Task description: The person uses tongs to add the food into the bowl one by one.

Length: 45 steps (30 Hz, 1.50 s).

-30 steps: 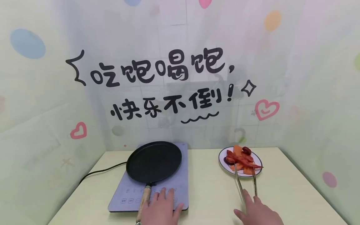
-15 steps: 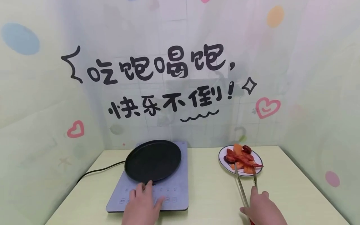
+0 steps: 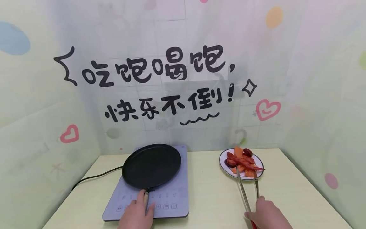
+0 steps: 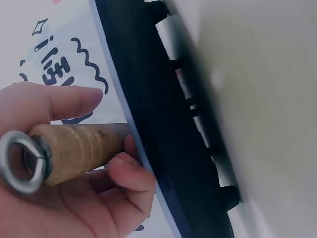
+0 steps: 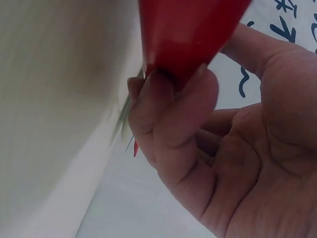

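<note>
A black flat frying pan [image 3: 151, 166] rests on the induction cooktop [image 3: 171, 197]. My left hand [image 3: 136, 213] is at its wooden handle [image 4: 89, 148]. In the left wrist view, the fingers curl under that handle while the thumb stands a little off it. On the right, my right hand [image 3: 269, 213] holds metal tongs [image 3: 243, 192] with red grips [image 5: 188, 34], fingers curled round them. The tongs' arms are spread, their tips at the near side of a plate [image 3: 224, 170] of food. Red strips [image 3: 243, 160], orange slices [image 3: 238, 150] and dark red round slices [image 3: 247, 152] lie on it.
A black cord [image 3: 97, 175] runs from the cooktop to the left. The pale table [image 3: 208, 197] ends at printed curtains on three sides. Touch buttons [image 3: 173, 206] line the cooktop's front.
My left hand has moved left from over the cooktop's controls onto the pan handle. My right hand has shifted its hold on the tongs, which remain at the plate.
</note>
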### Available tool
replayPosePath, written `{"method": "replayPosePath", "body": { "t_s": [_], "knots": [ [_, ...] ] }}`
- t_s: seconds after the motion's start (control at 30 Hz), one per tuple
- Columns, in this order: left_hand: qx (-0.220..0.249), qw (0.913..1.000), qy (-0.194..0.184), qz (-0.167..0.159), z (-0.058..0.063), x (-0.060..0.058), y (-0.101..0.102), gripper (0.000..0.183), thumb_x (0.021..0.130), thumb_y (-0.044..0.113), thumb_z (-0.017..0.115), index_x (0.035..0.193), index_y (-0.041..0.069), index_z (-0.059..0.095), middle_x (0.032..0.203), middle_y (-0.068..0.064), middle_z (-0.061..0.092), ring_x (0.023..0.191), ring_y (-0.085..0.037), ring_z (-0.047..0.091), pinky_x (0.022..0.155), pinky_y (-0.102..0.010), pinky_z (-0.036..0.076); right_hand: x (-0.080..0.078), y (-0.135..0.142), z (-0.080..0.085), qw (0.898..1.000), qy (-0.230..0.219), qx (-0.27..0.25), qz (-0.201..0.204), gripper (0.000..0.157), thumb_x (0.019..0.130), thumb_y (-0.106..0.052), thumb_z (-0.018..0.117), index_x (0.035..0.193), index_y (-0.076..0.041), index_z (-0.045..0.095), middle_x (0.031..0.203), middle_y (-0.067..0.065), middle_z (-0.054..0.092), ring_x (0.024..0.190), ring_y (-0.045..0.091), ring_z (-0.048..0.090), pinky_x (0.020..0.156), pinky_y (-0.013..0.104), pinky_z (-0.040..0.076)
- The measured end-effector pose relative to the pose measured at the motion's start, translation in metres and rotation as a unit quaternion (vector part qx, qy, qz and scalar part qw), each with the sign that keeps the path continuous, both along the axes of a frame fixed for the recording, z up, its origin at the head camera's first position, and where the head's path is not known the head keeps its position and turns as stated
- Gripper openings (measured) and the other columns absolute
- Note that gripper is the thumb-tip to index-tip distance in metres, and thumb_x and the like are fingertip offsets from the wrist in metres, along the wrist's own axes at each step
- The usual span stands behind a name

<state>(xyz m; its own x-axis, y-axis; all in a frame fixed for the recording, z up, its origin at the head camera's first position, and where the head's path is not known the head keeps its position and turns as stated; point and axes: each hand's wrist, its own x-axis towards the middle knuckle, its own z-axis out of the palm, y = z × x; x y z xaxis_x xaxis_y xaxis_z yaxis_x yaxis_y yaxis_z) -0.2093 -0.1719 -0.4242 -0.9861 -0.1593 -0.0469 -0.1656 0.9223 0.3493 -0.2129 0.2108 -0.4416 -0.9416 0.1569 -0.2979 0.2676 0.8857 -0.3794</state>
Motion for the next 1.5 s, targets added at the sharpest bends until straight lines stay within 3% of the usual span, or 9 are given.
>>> {"method": "replayPosePath", "body": {
  "t_s": [0.23,0.43,0.6,0.73,0.83,1.0,1.03,1.37,1.5],
  "knots": [
    [-0.04,0.9991,-0.011,0.007,-0.002,0.0,0.004,0.071,0.089,0.043,0.062,0.137,-0.003,0.04,0.098,-0.023,0.06,0.08,-0.032,0.061,0.073,-0.052,0.05,0.002,0.004,-0.001,1.0,0.013,-0.002,0.011,0.049,0.08,-0.038,0.075,0.087,0.005,0.052,0.069,0.007,0.051,0.061,0.019,0.049,0.06,0.034,0.042],
    [-0.066,0.9977,-0.003,0.015,-0.005,0.001,0.007,0.073,0.087,0.047,0.063,0.136,-0.003,0.042,0.095,-0.021,0.058,0.078,-0.03,0.059,0.07,-0.051,0.05,0.008,0.006,0.011,0.998,0.056,-0.011,0.01,0.035,0.083,-0.033,0.068,0.081,-0.001,0.054,0.064,0.006,0.051,0.058,0.018,0.049,0.055,0.034,0.041],
    [-0.073,0.9971,-0.009,0.018,-0.005,0.0,0.008,0.077,0.085,0.05,0.064,0.137,-0.002,0.041,0.095,-0.022,0.058,0.079,-0.03,0.058,0.071,-0.051,0.05,0.01,0.005,0.027,0.992,0.115,-0.052,-0.02,0.047,0.086,-0.036,0.06,0.104,0.007,0.061,0.074,0.007,0.06,0.07,0.021,0.054,0.063,0.039,0.047],
    [-0.078,0.9967,-0.014,0.018,-0.007,-0.001,0.009,0.079,0.085,0.052,0.064,0.137,-0.002,0.041,0.096,-0.022,0.058,0.081,-0.031,0.058,0.073,-0.052,0.05,0.01,0.001,0.037,0.981,0.13,-0.128,-0.06,0.063,0.09,-0.04,0.058,0.124,0.012,0.054,0.08,0.005,0.063,0.075,0.02,0.053,0.062,0.034,0.044],
    [-0.081,0.9964,-0.016,0.019,-0.007,-0.001,0.009,0.079,0.085,0.052,0.064,0.137,-0.002,0.041,0.097,-0.023,0.057,0.081,-0.032,0.058,0.073,-0.052,0.05,0.013,-0.001,0.039,0.962,0.133,-0.22,-0.089,0.059,0.093,-0.037,0.056,0.129,0.01,0.052,0.084,0.008,0.064,0.072,0.021,0.056,0.06,0.032,0.048],
    [-0.083,0.9962,-0.017,0.021,-0.007,-0.001,0.01,0.081,0.084,0.054,0.063,0.138,-0.001,0.04,0.097,-0.023,0.057,0.08,-0.032,0.058,0.072,-0.053,0.049,0.016,-0.001,0.04,0.896,0.124,-0.401,-0.145,0.047,0.099,-0.029,0.047,0.126,0.009,0.05,0.079,0.011,0.065,0.061,0.022,0.062,0.059,0.035,0.055],
    [-0.083,0.9962,-0.017,0.021,-0.007,-0.001,0.01,0.081,0.084,0.054,0.063,0.138,-0.002,0.04,0.097,-0.023,0.057,0.08,-0.032,0.058,0.072,-0.053,0.049,0.015,0.0,0.04,0.889,0.121,-0.415,-0.152,0.047,0.099,-0.029,0.046,0.125,0.01,0.05,0.079,0.01,0.065,0.061,0.021,0.063,0.059,0.034,0.055],
    [-0.08,0.9962,-0.026,0.022,-0.004,0.0,0.011,0.082,0.084,0.054,0.064,0.138,-0.002,0.04,0.098,-0.024,0.056,0.077,-0.03,0.056,0.072,-0.052,0.049,0.012,0.01,0.037,0.865,0.084,-0.469,-0.155,0.046,0.101,-0.03,0.039,0.107,0.01,0.061,0.076,0.009,0.068,0.063,0.018,0.066,0.062,0.025,0.054],
    [-0.081,0.9962,-0.023,0.021,-0.003,0.0,0.01,0.081,0.084,0.053,0.065,0.138,-0.002,0.04,0.096,-0.023,0.056,0.075,-0.029,0.057,0.069,-0.051,0.05,0.011,0.013,0.035,0.855,0.067,-0.487,-0.163,0.048,0.101,-0.032,0.039,0.11,0.01,0.061,0.082,0.009,0.067,0.065,0.017,0.067,0.064,0.024,0.054]
  ]
}}
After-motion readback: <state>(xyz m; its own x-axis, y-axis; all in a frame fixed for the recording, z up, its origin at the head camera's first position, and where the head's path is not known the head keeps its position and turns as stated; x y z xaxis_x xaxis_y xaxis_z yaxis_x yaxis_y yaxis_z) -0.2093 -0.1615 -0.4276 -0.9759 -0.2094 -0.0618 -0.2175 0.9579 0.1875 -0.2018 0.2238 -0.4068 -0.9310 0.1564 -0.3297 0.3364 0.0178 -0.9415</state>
